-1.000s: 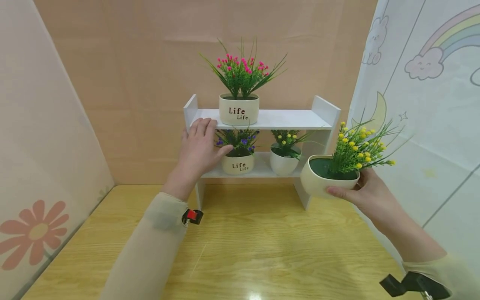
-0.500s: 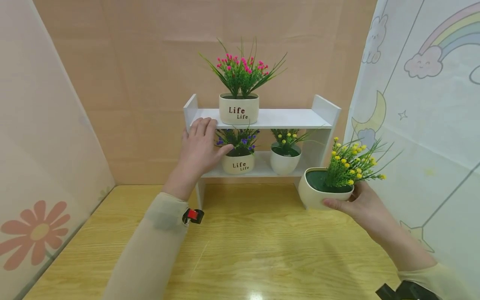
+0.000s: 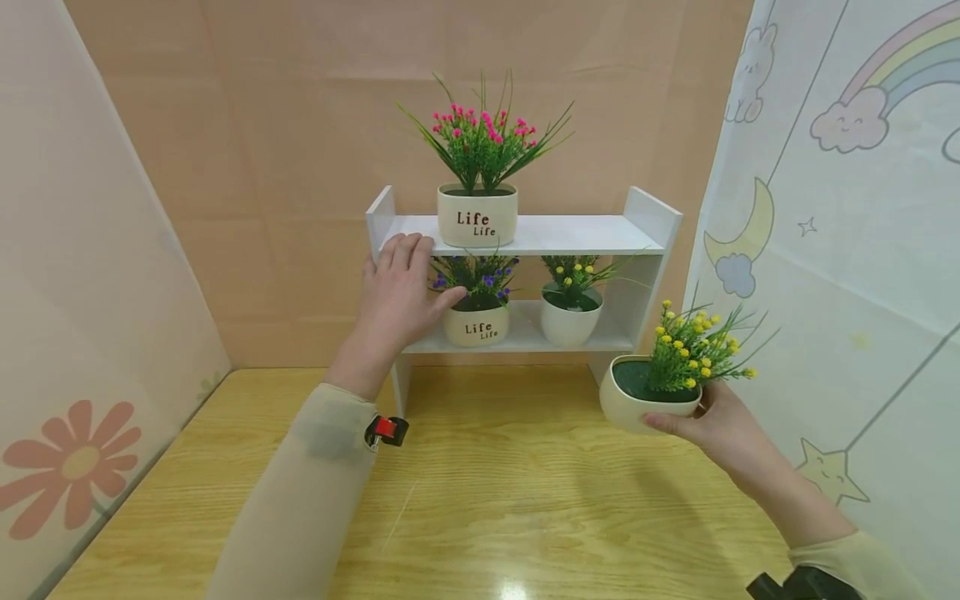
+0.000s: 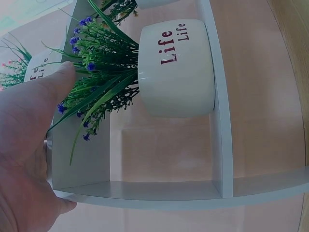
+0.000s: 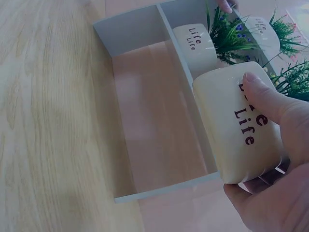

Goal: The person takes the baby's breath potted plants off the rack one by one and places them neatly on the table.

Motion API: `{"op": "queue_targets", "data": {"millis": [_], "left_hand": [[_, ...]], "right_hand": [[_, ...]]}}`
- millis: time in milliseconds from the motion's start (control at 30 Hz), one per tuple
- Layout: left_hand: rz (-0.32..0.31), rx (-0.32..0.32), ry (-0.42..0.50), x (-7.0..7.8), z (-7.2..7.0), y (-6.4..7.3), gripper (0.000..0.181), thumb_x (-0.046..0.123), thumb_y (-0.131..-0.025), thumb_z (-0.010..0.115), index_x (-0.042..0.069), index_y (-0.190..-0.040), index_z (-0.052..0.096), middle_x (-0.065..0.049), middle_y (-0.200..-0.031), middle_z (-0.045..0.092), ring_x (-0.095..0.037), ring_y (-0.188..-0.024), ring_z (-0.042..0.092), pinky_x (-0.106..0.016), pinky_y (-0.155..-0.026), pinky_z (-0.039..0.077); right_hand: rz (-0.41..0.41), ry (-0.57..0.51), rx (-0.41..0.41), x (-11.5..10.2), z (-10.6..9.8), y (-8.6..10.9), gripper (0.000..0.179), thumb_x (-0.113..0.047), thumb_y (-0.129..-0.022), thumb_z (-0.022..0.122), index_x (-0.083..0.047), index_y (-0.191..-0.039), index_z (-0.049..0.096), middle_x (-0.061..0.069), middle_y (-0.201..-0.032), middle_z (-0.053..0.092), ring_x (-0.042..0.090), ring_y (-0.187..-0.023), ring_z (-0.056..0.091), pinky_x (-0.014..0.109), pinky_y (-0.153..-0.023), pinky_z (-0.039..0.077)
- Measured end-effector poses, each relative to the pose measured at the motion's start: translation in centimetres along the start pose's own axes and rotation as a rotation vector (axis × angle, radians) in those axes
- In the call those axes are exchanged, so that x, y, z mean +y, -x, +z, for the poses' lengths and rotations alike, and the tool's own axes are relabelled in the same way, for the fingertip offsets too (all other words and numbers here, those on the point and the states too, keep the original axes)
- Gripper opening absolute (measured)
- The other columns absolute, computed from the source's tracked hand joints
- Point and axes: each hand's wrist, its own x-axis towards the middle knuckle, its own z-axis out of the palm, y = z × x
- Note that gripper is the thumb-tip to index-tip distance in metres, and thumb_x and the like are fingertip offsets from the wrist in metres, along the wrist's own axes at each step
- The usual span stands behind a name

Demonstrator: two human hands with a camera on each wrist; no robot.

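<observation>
My right hand grips an artificial potted plant with yellow flowers by its cream oval pot, thumb across the front. In the head view it hangs by the shelf's lower right; the right wrist view shows "Life" lettering on the pot. My left hand rests its fingers on the left end of the white shelf's top board, thumb held out straight. Just right of that thumb, on the lower board, sits a potted plant with purple flowers; the left wrist view shows it sideways.
A pink-flowered potted plant stands on the top board. A white round pot with yellow flowers is on the lower board, right side. The shelf stands on a wooden table, with a printed sheet hanging at the right.
My right hand has lowered the yellow-flowered potted plant and brought it slightly left, from beside the lower board to below its level. My left hand has stayed in place on the shelf.
</observation>
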Motion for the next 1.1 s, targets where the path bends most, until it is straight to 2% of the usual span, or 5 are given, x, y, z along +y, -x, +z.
{"op": "queue_targets", "data": {"millis": [333,633,900,1100], "left_hand": [[-0.005,-0.004,-0.001,-0.1,0.1,0.1,0.093,0.071,-0.090,0.056,0.012,-0.156,0.028,-0.013,-0.158,0.030,-0.033,-0.150,0.016,-0.066,-0.117,0.010],[-0.004,0.002,0.001,0.0,0.1,0.1,0.093,0.071,-0.090,0.056,0.012,-0.156,0.028,-0.013,-0.159,0.029,-0.033,-0.150,0.016,-0.065,-0.117,0.010],[0.000,0.007,-0.002,0.0,0.1,0.2,0.093,0.071,-0.090,0.056,0.012,-0.155,0.028,-0.012,-0.158,0.030,-0.033,-0.149,0.016,-0.065,-0.117,0.012],[0.005,0.014,-0.002,0.0,0.1,0.1,0.092,0.071,-0.090,0.056,0.012,-0.155,0.028,-0.012,-0.158,0.030,-0.032,-0.149,0.016,-0.065,-0.117,0.011]], "right_hand": [[0.010,-0.021,-0.002,2.8,0.5,-0.3,0.091,-0.037,-0.087,0.081,-0.002,-0.151,0.027,0.021,-0.138,0.050,0.022,-0.112,0.059,0.029,-0.083,0.052],[0.052,-0.019,-0.007,5.1,0.9,-0.8,0.094,-0.040,-0.086,0.081,0.002,-0.149,0.027,0.024,-0.138,0.050,0.036,-0.119,0.057,0.033,-0.085,0.052],[0.065,-0.044,-0.028,6.9,1.2,-1.2,0.095,-0.037,-0.086,0.082,0.001,-0.152,0.024,0.025,-0.141,0.048,0.034,-0.121,0.054,0.029,-0.086,0.051],[0.060,-0.018,-0.037,8.6,1.5,-1.6,0.099,-0.038,-0.086,0.082,0.001,-0.154,0.023,0.028,-0.145,0.046,0.040,-0.126,0.050,0.037,-0.089,0.051]]}}
